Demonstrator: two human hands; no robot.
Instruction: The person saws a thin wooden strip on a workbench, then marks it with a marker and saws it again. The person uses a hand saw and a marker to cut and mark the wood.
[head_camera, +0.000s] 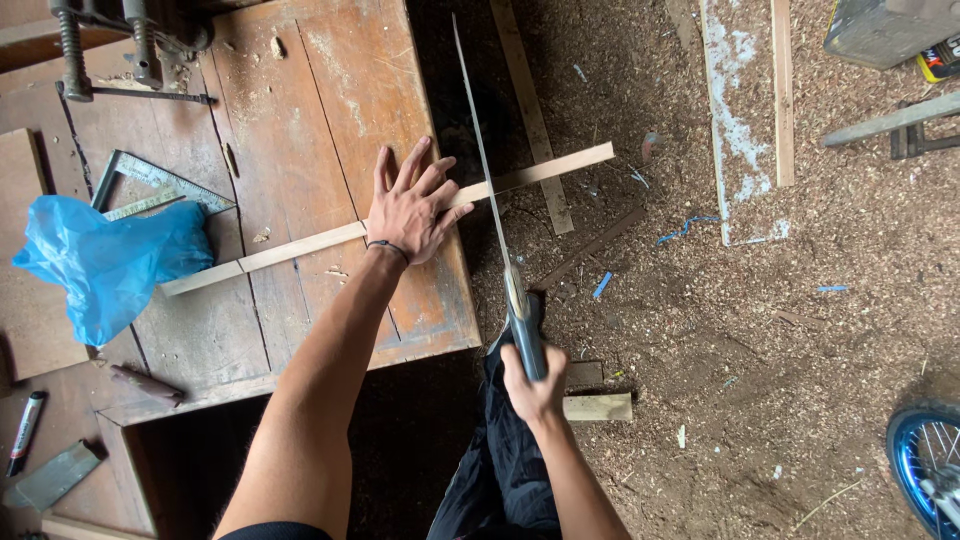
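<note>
Closest to the camera are two bare arms reaching away over dark trousers. The right hand (533, 385) is wrapped tight around the grey handle of a hand saw (487, 180), fingers closed on it. The saw's long thin blade runs from that hand straight toward the far side.

A thin wood strip (300, 247) lies across the blade's path. Its long side runs from the near left up to the far right, so strip and blade make a cross. The blade meets the strip just past the right edge of the old wooden workbench (300, 110), where the strip's end hangs out over the sawdust floor (760, 340). From here I cannot quite tell how deep the blade sits in the wood.

The left hand (412, 205) lies flat on the strip, fingers spread apart, pressing it down on the bench. This hand is just left of the blade, very near it, with the fingertips closest.

Farther left sit a blue plastic bag (100, 260) and a metal square (150, 185).
</note>
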